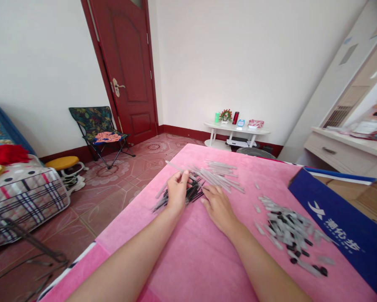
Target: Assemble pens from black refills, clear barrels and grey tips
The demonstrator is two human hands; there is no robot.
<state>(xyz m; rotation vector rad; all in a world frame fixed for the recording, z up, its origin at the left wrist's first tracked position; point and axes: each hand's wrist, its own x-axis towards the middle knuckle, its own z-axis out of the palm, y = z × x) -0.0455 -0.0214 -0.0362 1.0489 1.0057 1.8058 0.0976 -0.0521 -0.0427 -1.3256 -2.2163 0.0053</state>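
My left hand is closed in a pinch, with a thin translucent tube running out from its fingertips toward the upper left. Below and around it lies a heap of thin black sticks, partly covered by that hand. My right hand rests low over the pink cloth, fingers stretched out and apart, fingertips at the right end of the black sticks. Just beyond both hands, several long translucent tubes lie loosely side by side. The image is slightly blurred around the fingers.
Right of my right arm is a pile of short clear and black pieces on the pink cloth. A blue cardboard box stands at the right edge. Beyond are a white side table, a folding chair and a red door.
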